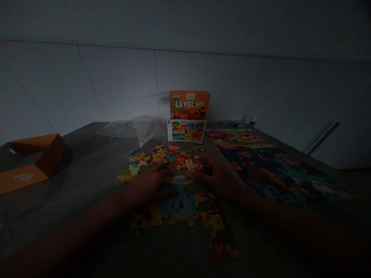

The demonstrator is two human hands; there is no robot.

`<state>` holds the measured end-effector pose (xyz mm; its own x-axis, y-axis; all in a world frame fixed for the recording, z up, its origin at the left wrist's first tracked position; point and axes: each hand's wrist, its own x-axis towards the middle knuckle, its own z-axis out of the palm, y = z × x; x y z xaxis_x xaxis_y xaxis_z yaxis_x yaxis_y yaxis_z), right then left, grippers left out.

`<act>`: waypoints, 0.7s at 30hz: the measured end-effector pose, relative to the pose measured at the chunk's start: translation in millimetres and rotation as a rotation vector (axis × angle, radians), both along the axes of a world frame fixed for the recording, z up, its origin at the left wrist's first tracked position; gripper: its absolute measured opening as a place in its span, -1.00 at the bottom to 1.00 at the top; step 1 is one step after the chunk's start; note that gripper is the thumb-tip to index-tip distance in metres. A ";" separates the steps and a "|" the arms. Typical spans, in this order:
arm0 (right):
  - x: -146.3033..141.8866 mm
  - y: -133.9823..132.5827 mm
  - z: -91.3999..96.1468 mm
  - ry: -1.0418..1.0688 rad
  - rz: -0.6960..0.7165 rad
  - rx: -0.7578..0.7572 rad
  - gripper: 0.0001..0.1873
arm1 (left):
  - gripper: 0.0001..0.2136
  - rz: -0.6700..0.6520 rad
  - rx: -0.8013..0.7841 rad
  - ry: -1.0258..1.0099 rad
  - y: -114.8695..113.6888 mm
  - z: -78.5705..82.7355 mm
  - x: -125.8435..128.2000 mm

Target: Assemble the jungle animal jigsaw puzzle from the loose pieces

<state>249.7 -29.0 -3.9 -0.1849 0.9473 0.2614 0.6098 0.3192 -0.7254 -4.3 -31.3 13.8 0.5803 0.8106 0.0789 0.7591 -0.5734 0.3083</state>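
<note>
In dim light, a partly joined jigsaw puzzle [182,202] lies on the table, with a blue animal in its middle and an arm of joined pieces reaching toward me at the right. My left hand [155,181] rests over its upper left part, fingers apart, close to loose pieces. At the upper right edge, my right hand [216,175] has thumb and fingers closed about an orange puzzle piece [190,175]; the dark blurs the exact grip. Loose puzzle pieces [159,154] are heaped just beyond both hands.
A picture card [187,131] leans against an orange puzzle box [189,102] at the back. Crumpled clear plastic [149,129] lies left of it. An open orange box part [43,166] stands far left. Another colourful puzzle [272,166] spreads along the right; a small blue-and-white bottle [252,122] stands behind.
</note>
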 end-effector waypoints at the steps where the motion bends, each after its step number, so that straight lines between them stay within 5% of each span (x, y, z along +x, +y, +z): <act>1: 0.5 0.7 -0.5 0.011 0.004 -0.005 -0.51 | -0.59 -0.018 -0.008 -0.012 -0.3 0.9 0.3; 9: 13.7 14.9 3.0 0.060 -0.102 0.045 -0.57 | -0.61 -0.087 -0.052 -0.057 -3.3 2.4 2.8; 15: 43.6 42.4 -1.8 -0.158 -0.283 0.067 -0.60 | -0.61 -0.122 -0.032 -0.088 -1.4 -4.0 0.4; 21: 41.9 41.6 -0.7 -0.293 -0.278 0.019 -0.58 | -0.62 -0.096 -0.039 -0.072 -3.6 -0.9 2.2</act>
